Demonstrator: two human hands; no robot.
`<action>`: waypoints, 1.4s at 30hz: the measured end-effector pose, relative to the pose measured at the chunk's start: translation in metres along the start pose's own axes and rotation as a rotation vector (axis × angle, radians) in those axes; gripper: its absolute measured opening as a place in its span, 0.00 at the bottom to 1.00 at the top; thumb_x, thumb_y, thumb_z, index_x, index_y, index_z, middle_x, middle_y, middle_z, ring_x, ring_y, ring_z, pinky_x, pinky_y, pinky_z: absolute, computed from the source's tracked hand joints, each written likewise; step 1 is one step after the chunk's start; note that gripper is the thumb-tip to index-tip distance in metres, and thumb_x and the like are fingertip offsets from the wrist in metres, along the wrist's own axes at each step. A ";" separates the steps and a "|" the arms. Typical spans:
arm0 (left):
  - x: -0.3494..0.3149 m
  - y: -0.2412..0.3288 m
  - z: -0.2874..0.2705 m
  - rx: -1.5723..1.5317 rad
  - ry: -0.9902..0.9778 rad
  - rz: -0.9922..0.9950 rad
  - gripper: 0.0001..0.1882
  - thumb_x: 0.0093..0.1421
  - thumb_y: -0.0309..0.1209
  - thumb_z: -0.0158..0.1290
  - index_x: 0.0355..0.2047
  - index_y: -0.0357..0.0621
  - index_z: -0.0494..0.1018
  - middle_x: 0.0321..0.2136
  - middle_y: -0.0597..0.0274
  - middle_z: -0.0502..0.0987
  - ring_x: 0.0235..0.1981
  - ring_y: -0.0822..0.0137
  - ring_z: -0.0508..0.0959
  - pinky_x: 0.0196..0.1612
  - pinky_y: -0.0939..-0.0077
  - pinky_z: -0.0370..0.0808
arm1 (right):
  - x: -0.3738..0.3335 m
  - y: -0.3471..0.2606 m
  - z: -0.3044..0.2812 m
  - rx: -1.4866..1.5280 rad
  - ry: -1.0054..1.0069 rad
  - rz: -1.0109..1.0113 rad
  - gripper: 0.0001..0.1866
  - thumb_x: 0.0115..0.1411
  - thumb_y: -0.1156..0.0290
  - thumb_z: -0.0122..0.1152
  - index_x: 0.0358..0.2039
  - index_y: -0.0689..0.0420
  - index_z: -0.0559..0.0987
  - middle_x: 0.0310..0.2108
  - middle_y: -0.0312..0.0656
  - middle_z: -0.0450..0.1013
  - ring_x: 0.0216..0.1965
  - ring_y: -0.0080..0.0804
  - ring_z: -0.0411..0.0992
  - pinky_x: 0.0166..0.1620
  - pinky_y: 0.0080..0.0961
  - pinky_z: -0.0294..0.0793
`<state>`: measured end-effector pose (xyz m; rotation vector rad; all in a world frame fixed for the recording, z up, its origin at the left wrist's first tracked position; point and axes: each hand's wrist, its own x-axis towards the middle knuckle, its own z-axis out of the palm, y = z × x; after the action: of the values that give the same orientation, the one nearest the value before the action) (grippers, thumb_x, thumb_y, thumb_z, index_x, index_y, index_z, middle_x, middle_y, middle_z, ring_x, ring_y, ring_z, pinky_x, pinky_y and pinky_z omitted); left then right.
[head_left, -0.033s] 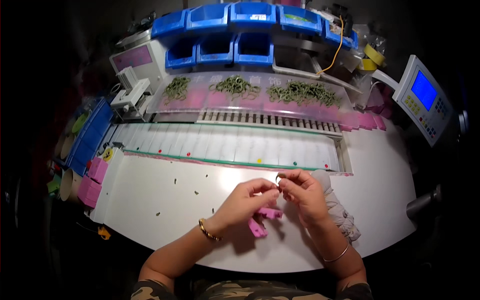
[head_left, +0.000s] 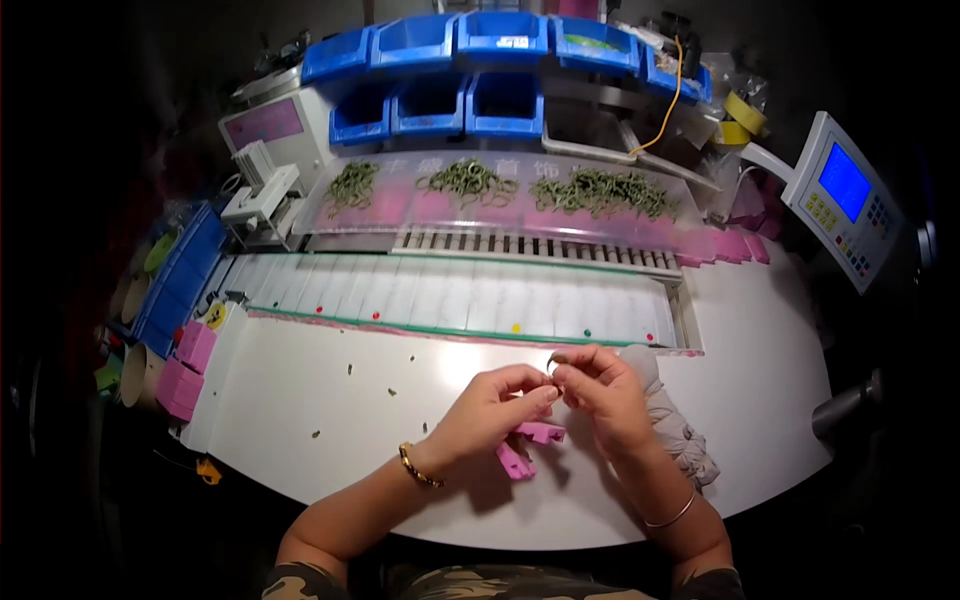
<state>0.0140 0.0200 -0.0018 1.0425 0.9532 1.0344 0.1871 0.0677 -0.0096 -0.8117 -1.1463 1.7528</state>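
Observation:
Above the near part of the white table my two hands meet fingertip to fingertip. My right hand pinches a thin, dark, curved ring-like piece between thumb and fingers. Closed in a pinch beside it is my left hand; its fingertips hide what they hold, if anything. Below the left fingers are pink blocks with notches, lying on the table. A grey cloth bundle rests against the outer side of my right hand and forearm.
Small dark green bits lie scattered to the left. Beyond is a white slatted strip with coloured dots. A clear tray holds heaps of greenish ring-like pieces. Blue bins stand behind; a control panel is at right.
The whole view has shifted very slightly. Both hands keep the same pinched pose at nearly the same place.

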 end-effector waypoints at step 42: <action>0.022 0.011 0.005 -0.536 -0.042 -0.233 0.38 0.65 0.60 0.40 0.51 0.30 0.67 0.30 0.62 0.76 0.31 0.72 0.75 0.40 0.78 0.75 | -0.027 -0.014 0.031 -1.284 -0.169 -1.079 0.16 0.43 0.78 0.63 0.36 0.56 0.79 0.38 0.42 0.77 0.41 0.38 0.75 0.47 0.34 0.72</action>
<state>0.0213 0.0419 0.0077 0.4939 0.6868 0.9915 0.1758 0.0346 0.0160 -0.4811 -2.2573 0.0601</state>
